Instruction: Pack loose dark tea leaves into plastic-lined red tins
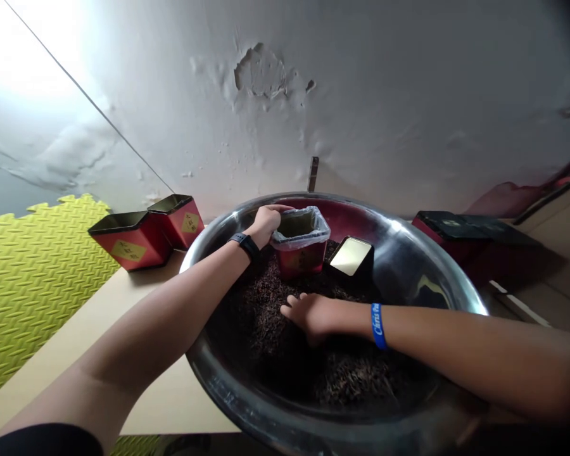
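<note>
In the head view, my left hand [266, 223] grips the upper left edge of a red tin [303, 261], fingers closed on its rim and liner. A clear plastic bag [317, 235] lines the tin and folds over its rim. The tin stands upright on dark loose tea leaves [266, 304] in a wide metal basin [228, 396]. My right hand [311, 313] is low over the leaves in front of the tin, fingers slightly apart and pointing left; its underside is hidden. Right of the tin lies a black lid [351, 256] with a pale gold face.
Two open red tins [135, 244] with yellow labels stand left of the basin on a pale tabletop [166, 386]. Dark-lidded red tins [449, 228] are at the right. A peeling wall [370, 126] rises behind, and yellow foam matting [38, 272] covers the left.
</note>
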The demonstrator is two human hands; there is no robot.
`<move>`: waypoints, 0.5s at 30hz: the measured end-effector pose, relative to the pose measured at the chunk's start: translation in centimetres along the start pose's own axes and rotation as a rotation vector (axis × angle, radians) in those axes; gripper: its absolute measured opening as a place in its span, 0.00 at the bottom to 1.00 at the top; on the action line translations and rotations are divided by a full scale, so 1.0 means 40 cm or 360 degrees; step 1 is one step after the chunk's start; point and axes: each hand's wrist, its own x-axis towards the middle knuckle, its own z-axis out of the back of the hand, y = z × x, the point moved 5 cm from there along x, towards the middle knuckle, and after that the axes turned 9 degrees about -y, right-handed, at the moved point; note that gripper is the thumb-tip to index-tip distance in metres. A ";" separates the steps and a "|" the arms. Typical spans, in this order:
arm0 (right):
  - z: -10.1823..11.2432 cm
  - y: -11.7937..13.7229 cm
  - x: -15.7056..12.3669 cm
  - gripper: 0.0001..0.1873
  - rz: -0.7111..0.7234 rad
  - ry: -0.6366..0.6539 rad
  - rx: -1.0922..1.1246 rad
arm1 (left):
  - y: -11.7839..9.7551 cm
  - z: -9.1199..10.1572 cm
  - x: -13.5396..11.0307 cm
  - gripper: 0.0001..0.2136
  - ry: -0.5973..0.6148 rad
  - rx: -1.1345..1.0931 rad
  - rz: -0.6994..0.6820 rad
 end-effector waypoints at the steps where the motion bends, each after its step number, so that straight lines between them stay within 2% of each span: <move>1: 0.002 0.011 -0.001 0.48 0.0029 -0.0005 -0.0090 | 0.001 -0.003 0.002 0.23 0.0006 -0.0001 -0.0016; 4: 0.008 0.027 0.002 0.38 0.0052 0.0006 -0.0143 | 0.006 -0.010 0.008 0.23 0.0021 0.0016 -0.0031; 8: 0.047 0.032 0.001 0.29 0.0077 0.0009 0.0056 | 0.004 -0.010 0.007 0.23 0.0028 0.0025 -0.0063; 12: 0.125 0.041 -0.029 0.35 0.0028 0.0015 0.0416 | 0.006 -0.010 0.009 0.24 0.0048 0.0019 -0.0045; 15: 0.187 0.037 -0.056 0.35 -0.0007 -0.0127 0.0650 | 0.008 -0.013 0.010 0.23 0.0062 0.0028 -0.0016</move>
